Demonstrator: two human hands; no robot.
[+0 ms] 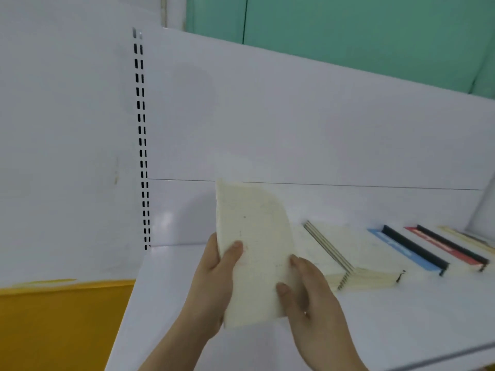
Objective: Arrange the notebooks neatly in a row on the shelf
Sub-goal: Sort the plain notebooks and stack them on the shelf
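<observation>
L hand (214, 274): cream notebook (254, 253) gripped at left edge, frame centre.
R hand (308, 295): same notebook pinched at right edge.
Shelf (174, 303): bare surface lower left; notebook row (401, 250) laid at right.

View count: one, head-mounted, wide-angle.
Position: above and in front of the shelf (401, 317), at the person's head.
Direction: forward and down, with the frame tilted so the shelf's back panel (294, 116) slopes across it.
Proximity: close; the left hand (211, 279) and right hand (308, 298) fill the lower centre.
Far field: green wall (348, 30) behind.
Shared coverage: not applicable, single view.
</observation>
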